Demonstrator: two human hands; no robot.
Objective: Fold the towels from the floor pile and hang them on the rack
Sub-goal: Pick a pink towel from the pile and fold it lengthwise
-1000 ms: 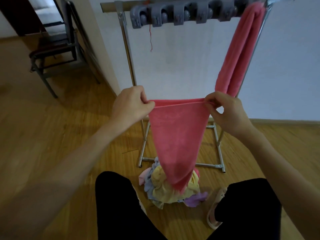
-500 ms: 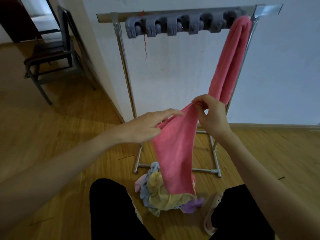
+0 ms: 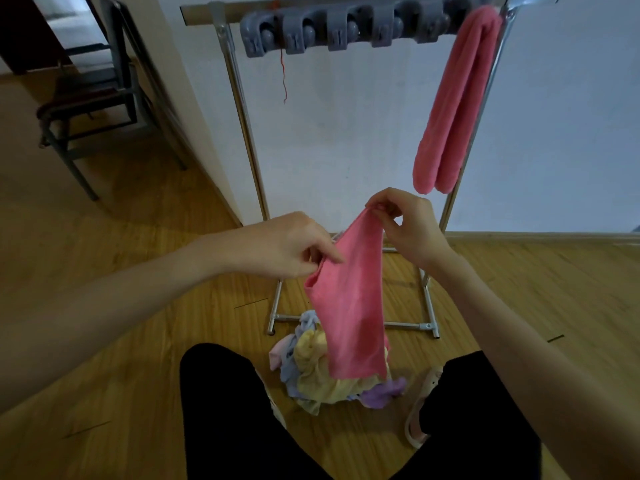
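Both grips pinch the pink towel point(image 3: 349, 299): right hand point(image 3: 408, 226) at top, left hand point(image 3: 287, 247) lower, above the floor pile point(image 3: 322, 379)

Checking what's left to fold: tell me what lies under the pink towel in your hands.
Under the held pink towel, the floor pile shows yellow, blue, pale pink and purple cloth. Its hanging end covers the pile's right part.

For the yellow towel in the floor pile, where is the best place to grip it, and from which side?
Pinch the yellow towel at its raised bunched fold on the left of the pile, coming from above and the left. The held pink towel hangs over the pile's right half, so that side is probably harder to reach.
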